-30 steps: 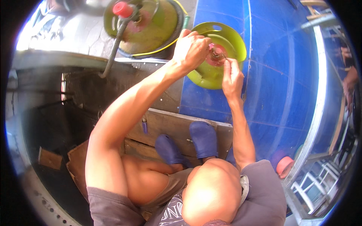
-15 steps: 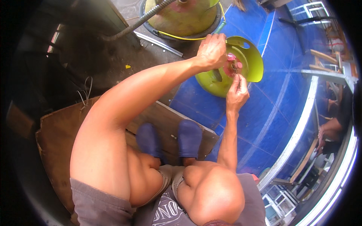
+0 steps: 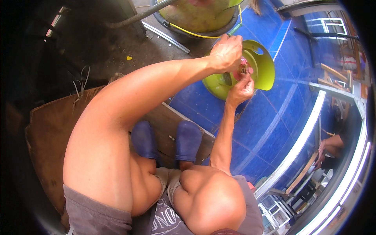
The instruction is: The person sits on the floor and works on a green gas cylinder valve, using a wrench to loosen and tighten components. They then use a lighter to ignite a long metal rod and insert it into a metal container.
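The left hand (image 3: 228, 53) curls beside the collar (image 3: 267, 72), its grip hidden; the right hand (image 3: 241, 91) brings thumb and fingers together at the valve (image 3: 243, 69), though I cannot tell what they hold. Probably best to steady with the left and work lightly with the right fingertips (the collar looks cramped). The left arm (image 3: 129, 90) bows outward, wrist bent; the right arm (image 3: 224, 135) rises from below. The green cylinder (image 3: 213, 87) stands by the left edge of the blue tiled floor (image 3: 270, 113).

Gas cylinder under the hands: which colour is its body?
The gas cylinder is yellow-green, best seen in the head view.
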The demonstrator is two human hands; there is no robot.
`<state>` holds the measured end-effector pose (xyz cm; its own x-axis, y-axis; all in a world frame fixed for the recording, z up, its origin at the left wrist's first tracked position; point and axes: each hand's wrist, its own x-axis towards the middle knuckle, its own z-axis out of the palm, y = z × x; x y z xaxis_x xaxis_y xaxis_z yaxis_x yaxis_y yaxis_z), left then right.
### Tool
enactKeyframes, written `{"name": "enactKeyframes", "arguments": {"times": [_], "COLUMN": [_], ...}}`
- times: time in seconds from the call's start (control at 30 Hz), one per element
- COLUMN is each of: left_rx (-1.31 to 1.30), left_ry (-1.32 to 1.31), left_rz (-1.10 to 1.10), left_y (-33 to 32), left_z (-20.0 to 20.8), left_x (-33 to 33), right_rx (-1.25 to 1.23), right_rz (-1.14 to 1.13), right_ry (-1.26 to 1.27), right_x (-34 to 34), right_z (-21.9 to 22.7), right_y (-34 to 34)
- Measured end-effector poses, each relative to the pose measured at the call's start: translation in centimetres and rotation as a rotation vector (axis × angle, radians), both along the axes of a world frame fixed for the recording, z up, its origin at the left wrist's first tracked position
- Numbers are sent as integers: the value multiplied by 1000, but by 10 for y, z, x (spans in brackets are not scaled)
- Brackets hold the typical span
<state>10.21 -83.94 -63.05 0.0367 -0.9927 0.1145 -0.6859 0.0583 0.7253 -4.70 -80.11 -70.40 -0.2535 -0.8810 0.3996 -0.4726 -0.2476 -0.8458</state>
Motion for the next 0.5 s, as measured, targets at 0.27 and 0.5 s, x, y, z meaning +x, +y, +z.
{"name": "enactKeyframes", "arguments": {"times": [0.27,0.5], "left_rx": [22,67], "left_ry": [-32,-112], "left_rz": [-53,-21], "left_y": [-1,-2], "left_z": [3,2], "left_x": [0,-2], "right_rx": [263,178], "right_rz": [-112,-40], "right_ry": [-417,115], "right_x": [14,-1], "right_z": [16,22], "right_y": [-6,-13]}}
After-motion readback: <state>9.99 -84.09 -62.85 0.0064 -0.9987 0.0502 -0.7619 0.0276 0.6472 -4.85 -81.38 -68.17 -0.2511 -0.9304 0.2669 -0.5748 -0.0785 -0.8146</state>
